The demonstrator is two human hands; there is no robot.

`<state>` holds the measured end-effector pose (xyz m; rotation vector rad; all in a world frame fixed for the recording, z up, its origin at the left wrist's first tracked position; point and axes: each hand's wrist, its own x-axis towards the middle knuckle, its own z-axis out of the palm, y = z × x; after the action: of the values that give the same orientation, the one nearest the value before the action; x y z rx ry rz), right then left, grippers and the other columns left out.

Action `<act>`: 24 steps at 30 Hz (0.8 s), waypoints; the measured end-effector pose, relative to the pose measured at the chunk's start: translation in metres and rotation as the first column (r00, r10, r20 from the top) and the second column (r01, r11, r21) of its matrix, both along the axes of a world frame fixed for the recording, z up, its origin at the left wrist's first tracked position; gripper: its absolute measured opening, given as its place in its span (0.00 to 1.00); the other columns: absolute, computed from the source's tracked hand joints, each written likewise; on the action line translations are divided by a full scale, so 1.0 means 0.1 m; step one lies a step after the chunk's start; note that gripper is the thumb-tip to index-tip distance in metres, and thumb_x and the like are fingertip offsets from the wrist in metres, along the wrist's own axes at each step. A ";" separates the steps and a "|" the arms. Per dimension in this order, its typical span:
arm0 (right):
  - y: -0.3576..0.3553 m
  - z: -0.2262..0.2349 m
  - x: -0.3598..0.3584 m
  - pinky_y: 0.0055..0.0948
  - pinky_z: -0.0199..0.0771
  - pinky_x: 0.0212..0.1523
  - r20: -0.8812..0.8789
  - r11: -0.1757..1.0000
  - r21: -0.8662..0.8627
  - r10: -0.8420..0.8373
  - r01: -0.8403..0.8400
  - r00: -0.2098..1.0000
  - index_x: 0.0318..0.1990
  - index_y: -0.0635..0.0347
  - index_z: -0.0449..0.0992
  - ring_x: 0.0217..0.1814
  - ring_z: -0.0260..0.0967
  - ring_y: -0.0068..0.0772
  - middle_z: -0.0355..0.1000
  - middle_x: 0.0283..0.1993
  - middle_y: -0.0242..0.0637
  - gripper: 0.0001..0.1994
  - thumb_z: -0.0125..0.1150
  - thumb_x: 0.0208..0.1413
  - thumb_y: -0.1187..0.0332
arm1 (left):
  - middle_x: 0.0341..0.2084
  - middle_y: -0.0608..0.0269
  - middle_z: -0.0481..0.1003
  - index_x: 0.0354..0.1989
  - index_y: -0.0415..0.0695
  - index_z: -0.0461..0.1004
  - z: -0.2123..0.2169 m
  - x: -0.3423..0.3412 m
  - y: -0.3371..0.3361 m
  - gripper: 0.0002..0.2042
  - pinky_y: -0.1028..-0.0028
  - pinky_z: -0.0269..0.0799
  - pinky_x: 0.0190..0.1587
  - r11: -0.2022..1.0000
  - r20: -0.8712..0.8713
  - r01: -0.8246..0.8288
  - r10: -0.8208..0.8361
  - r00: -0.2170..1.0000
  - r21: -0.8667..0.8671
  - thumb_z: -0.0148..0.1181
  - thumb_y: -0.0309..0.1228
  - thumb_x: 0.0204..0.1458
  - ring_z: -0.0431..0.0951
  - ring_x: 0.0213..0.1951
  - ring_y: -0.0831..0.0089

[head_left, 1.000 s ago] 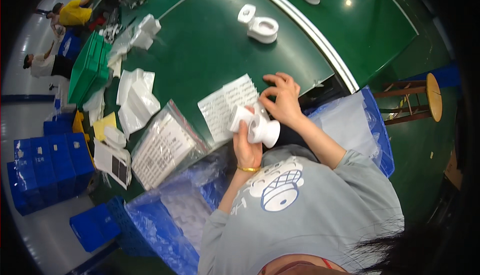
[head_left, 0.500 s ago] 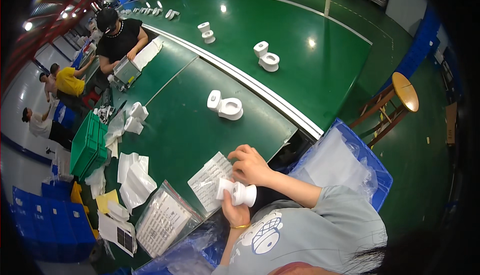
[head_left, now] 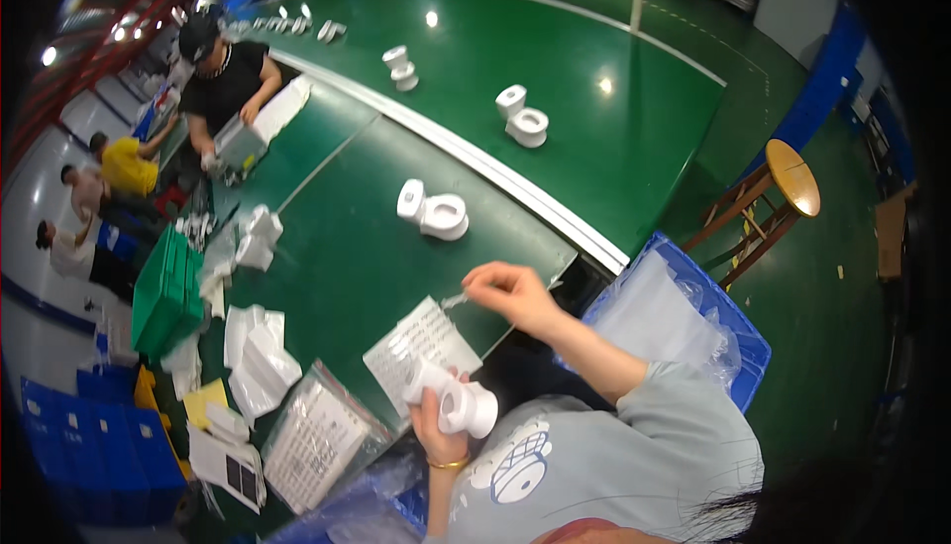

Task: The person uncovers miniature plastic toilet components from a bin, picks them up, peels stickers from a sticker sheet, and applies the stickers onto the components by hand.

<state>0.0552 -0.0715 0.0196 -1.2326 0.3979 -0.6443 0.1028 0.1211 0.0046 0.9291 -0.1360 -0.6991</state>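
My left hand (head_left: 432, 433) grips a small white toilet model (head_left: 468, 411), tilted, near the table's front edge. Just beyond it, a white sheet with rows of small print (head_left: 436, 336) lies on the green table. My right hand (head_left: 513, 296) is raised past the sheet's right side, thumb and fingers pinched. A small pale, see-through bit shows at its fingertips, too blurred to name. Another white toilet model (head_left: 444, 217) stands on the table farther away, touched by neither hand.
Farther toilet models (head_left: 527, 126) stand on the green conveyor (head_left: 594, 177) beyond a white rail. At left lie white wrappers (head_left: 263, 366), a bagged stack of sheets (head_left: 322, 445) and a green crate (head_left: 168, 291). A blue bin (head_left: 748, 346) is at right, near a stool (head_left: 792, 177). A co-worker (head_left: 233, 78) handles a grey box.
My right hand has moved from beside the held toilet model, up and right, away from the sheet. My left hand has shifted slightly down and left, still gripping the model.
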 end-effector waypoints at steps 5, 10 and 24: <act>0.11 0.10 -0.33 0.19 0.61 0.44 0.054 0.942 0.287 0.169 -0.177 0.984 0.29 0.64 0.74 0.41 0.63 0.20 0.67 0.44 0.35 0.05 0.55 0.50 0.72 | 0.43 0.44 0.64 0.56 0.46 0.45 0.18 0.05 0.11 0.20 0.64 0.72 0.39 0.940 0.271 0.238 -0.302 0.914 0.246 0.39 0.25 0.55 0.73 0.39 0.56; 0.44 0.10 -0.49 0.31 0.55 0.55 0.020 0.874 0.382 0.317 -0.300 0.948 0.29 0.62 0.74 0.55 0.57 0.30 0.61 0.55 0.44 0.03 0.57 0.49 0.72 | 0.42 0.54 0.66 0.53 0.41 0.54 0.18 -0.05 0.14 0.16 0.75 0.68 0.42 0.888 0.125 0.339 -0.392 0.911 0.313 0.37 0.29 0.56 0.71 0.40 0.69; 0.71 0.10 -0.62 0.23 0.65 0.45 -0.203 0.900 0.261 0.405 -0.350 0.891 0.29 0.66 0.74 0.42 0.66 0.22 0.60 0.55 0.37 0.04 0.57 0.48 0.74 | 0.44 0.58 0.64 0.52 0.41 0.57 0.23 -0.18 0.27 0.16 0.78 0.65 0.43 0.900 0.060 0.341 -0.369 0.927 0.272 0.32 0.32 0.58 0.67 0.43 0.75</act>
<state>-0.0069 -0.0004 0.0292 -1.1409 0.4117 -0.0993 0.0843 0.1483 0.0280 1.2097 -0.3255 -1.0226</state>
